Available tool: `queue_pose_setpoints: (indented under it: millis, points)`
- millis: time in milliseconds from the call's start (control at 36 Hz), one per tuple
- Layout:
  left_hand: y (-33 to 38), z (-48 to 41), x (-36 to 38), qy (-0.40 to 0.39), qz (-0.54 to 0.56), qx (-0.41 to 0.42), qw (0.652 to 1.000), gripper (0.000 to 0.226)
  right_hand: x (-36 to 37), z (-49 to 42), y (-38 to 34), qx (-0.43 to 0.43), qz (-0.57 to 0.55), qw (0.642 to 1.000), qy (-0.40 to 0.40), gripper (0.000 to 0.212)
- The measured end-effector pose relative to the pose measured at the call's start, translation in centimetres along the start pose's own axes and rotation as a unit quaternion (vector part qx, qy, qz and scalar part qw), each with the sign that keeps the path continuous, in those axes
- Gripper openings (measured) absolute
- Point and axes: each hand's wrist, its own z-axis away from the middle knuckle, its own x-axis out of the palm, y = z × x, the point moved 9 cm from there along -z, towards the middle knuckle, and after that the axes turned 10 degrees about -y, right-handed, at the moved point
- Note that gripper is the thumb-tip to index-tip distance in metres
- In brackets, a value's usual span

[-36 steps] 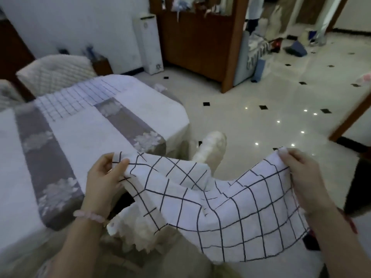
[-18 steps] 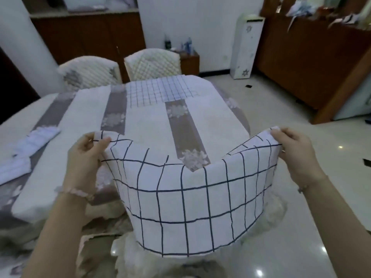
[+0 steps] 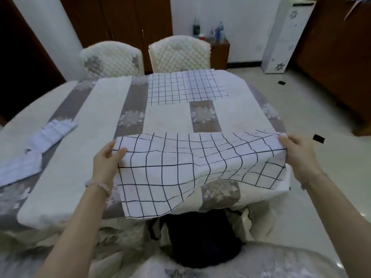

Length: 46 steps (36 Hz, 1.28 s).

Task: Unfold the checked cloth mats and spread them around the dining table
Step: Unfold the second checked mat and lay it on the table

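Head view: I see left hand (image 3: 108, 163) and right hand (image 3: 299, 155) each pinching a far corner of the mat (image 3: 190, 167), half-laid at the table (image 3: 70, 177) near edge. Risk: the overhanging part drags it off on release.

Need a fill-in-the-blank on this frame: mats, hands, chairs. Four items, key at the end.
1. The held mat, gripped by the left hand and right hand, hangs over the ____ edge of the table.
2. At the far side, ____ spread mat lies flat.
3. The folded mats lie on the person's ____ side.
4. Behind the table stand ____ quilted chairs.

Missing words: near; one; left; two.
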Motion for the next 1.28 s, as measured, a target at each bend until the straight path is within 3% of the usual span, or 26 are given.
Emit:
queue_pose_setpoints:
  millis: [111,222,306,611,778,917,1000,1056,1194,1278]
  points:
    - [-1.6,-3.2,0.6,0.011,-0.038,-0.028,0.999,0.055,0.5,-4.0,1.5,0.006,0.037,0.999,-0.002,0.026]
    - [-3.4,-6.7,1.7,0.023,-0.06,-0.06,0.996,0.054,1.5,-8.0,2.9,0.016,0.056,0.998,-0.003,0.007]
    - [-5.5,-9.1,2.2,0.032,-0.074,-0.094,0.992,0.06,2.6,-10.6,4.6,0.03,0.068,0.997,-0.016,0.019]
    - [-12.3,-12.8,3.8,0.025,-0.153,-0.184,0.971,0.06,5.2,-14.4,11.9,0.091,0.1,0.989,-0.055,0.012]
    - [-13.2,-13.5,3.8,0.016,-0.208,-0.173,0.963,0.053,4.8,-14.7,13.6,0.112,0.149,0.981,-0.046,0.013]
    - [-11.9,-13.9,3.9,0.002,-0.319,-0.118,0.94,0.053,4.2,-13.7,12.7,0.119,0.206,0.971,-0.008,0.033]
    - [-10.3,-14.2,4.9,-0.016,-0.46,-0.037,0.887,0.045,4.0,-12.0,10.7,0.07,0.307,0.949,0.016,0.044]
    - [-10.0,-13.9,6.5,-0.064,-0.495,0.009,0.866,0.037,5.0,-10.3,9.7,0.009,0.388,0.922,0.003,0.039]
    - [-9.8,-11.7,12.2,-0.194,-0.523,0.098,0.824,0.034,10.2,-4.7,11.0,-0.133,0.487,0.852,-0.137,0.031]
    - [-11.5,-11.2,14.0,-0.256,-0.543,0.074,0.796,0.051,11.8,-3.0,13.0,-0.146,0.522,0.817,-0.198,0.042]
